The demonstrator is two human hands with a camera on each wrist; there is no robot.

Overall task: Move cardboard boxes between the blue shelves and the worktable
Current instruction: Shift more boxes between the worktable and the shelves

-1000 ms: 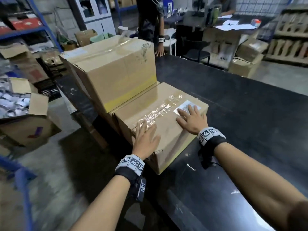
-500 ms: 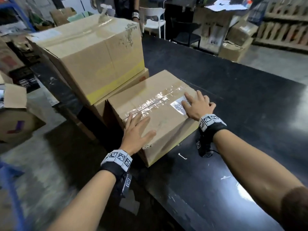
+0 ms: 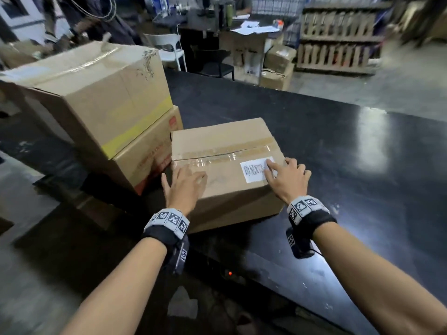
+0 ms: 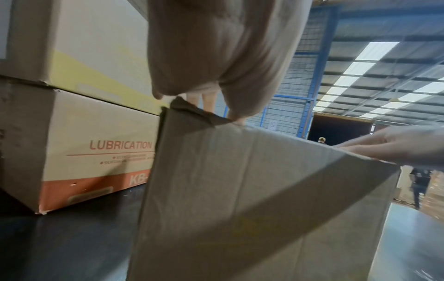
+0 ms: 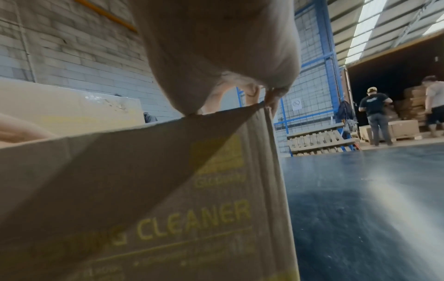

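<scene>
A small taped cardboard box (image 3: pixel 222 151) with a white label sits on the black worktable (image 3: pixel 338 165) near its front edge. My left hand (image 3: pixel 185 187) lies flat on the box's near left top corner (image 4: pixel 192 112). My right hand (image 3: pixel 287 176) rests with spread fingers on the near right top corner (image 5: pixel 259 106), partly over the label. The box's front face (image 5: pixel 168 190) reads "CLEANER". To the left a large box (image 3: pixel 96 93) with a yellow band is stacked on a box (image 4: pixel 84 144) printed "LUBRICATION".
The worktable stretches bare to the right and far side. White and black chairs (image 3: pixel 174 52), a cluttered desk, floor boxes (image 3: pixel 278 66) and racks (image 3: pixel 338 37) stand beyond. People (image 5: pixel 377 114) stand by pallets of boxes in the distance.
The small box has turned clockwise under both hands and now lies squarer to me, its left end swung away from the stack. My view has shifted right.
</scene>
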